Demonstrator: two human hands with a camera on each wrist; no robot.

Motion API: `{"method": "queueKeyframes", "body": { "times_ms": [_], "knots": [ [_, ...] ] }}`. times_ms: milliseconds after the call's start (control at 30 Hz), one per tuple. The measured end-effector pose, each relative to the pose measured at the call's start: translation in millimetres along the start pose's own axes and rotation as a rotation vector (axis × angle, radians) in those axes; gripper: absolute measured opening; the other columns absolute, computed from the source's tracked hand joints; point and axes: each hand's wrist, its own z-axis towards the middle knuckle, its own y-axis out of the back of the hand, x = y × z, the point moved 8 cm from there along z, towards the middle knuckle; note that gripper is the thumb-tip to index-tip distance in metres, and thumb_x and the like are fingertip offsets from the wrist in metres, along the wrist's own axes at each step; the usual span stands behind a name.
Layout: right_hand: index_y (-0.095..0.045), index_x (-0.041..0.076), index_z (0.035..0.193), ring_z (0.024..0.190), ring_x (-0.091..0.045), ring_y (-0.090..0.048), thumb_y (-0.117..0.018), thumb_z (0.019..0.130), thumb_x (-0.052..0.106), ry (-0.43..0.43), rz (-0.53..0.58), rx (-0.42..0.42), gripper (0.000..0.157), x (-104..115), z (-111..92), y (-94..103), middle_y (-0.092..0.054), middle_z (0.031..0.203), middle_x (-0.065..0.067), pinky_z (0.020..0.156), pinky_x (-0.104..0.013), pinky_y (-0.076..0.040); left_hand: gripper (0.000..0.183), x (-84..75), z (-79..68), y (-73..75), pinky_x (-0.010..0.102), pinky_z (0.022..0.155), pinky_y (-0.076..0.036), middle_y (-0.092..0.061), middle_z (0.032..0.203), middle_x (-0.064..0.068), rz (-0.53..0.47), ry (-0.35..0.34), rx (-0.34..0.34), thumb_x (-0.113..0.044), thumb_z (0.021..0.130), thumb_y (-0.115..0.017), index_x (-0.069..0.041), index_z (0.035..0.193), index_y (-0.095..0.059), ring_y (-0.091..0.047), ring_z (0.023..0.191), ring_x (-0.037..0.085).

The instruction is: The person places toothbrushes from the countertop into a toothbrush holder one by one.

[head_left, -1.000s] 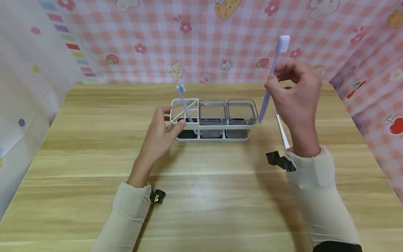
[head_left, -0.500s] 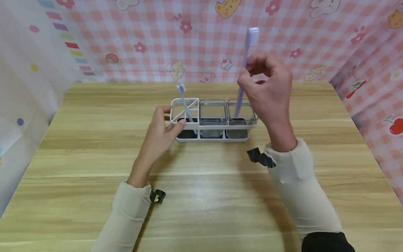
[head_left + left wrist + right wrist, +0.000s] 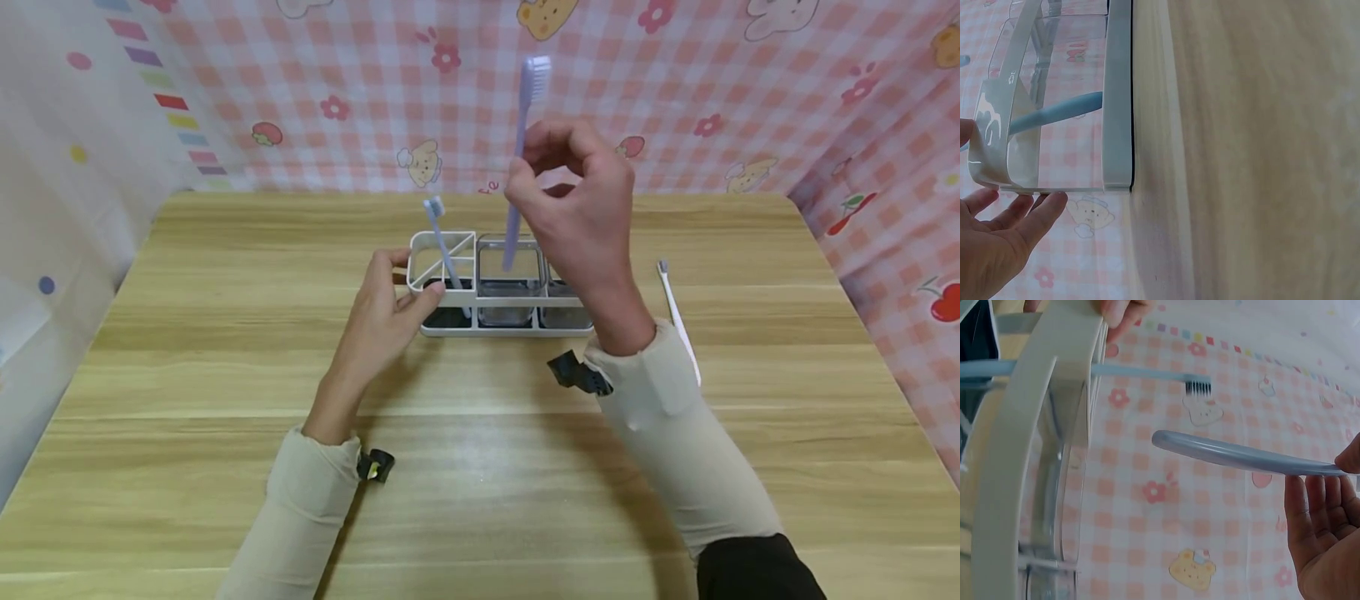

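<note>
A white toothbrush holder (image 3: 517, 302) with a divided left section and two clear cups stands on the table. My left hand (image 3: 371, 312) grips its left end, thumb in front and fingers behind. A light blue toothbrush (image 3: 444, 243) leans in the divided section, its bristles up. Between thumb and fingertips, my right hand (image 3: 585, 196) pinches a purple toothbrush (image 3: 522, 117), head upward. The handle's lower end overlaps the middle cup (image 3: 510, 289) in the head view; in the right wrist view that handle (image 3: 1222, 452) is apart from the holder. My right hand partly hides the right cup.
A white toothbrush (image 3: 679, 325) lies on the wooden table (image 3: 480, 467) to the right of the holder, beyond my right forearm. A pink checked cloth (image 3: 300, 67) with cartoon prints hangs behind the table's back edge.
My right hand has carried the purple toothbrush left, from beside the holder's right end to over the middle cup. The left hand and holder have stayed in place.
</note>
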Motion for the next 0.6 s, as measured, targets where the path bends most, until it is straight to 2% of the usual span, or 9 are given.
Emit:
{"method": "queueKeyframes", "body": {
  "times_ms": [300,500,600],
  "knots": [
    [-0.063,-0.009,0.099,0.078,-0.015,-0.062,-0.065,0.086,-0.006,-0.011,0.002,0.027,0.013,3,-2,-22.8,-0.066,0.088,-0.013,0.061,-0.027,-0.059,0.058,-0.5,-0.9,0.7,0.035,0.103,-0.052,-0.048,0.134,0.016,0.007,0.006,-0.011,-0.029,0.096,-0.069,0.002,0.138,-0.042,-0.05,0.118,0.028],
    [-0.061,-0.01,0.1,0.08,-0.014,-0.061,-0.065,0.089,-0.006,0.045,-0.011,0.076,0.013,5,-5,-36.6,-0.066,0.092,-0.015,0.059,-0.026,-0.058,0.058,-0.5,-0.5,1.0,0.035,0.102,-0.053,-0.048,0.133,0.015,0.01,0.006,-0.018,-0.029,0.096,-0.069,0.002,0.137,-0.042,-0.05,0.117,0.028],
    [-0.061,-0.009,0.1,0.08,-0.014,-0.061,-0.065,0.088,-0.006,0.04,-0.004,0.091,0.013,1,-7,-42.0,-0.066,0.092,-0.015,0.058,-0.025,-0.058,0.057,-0.8,0.0,1.5,0.035,0.101,-0.053,-0.049,0.133,0.014,0.008,0.003,-0.023,-0.028,0.096,-0.069,0.001,0.137,-0.043,-0.051,0.117,0.028]
  ]
}}
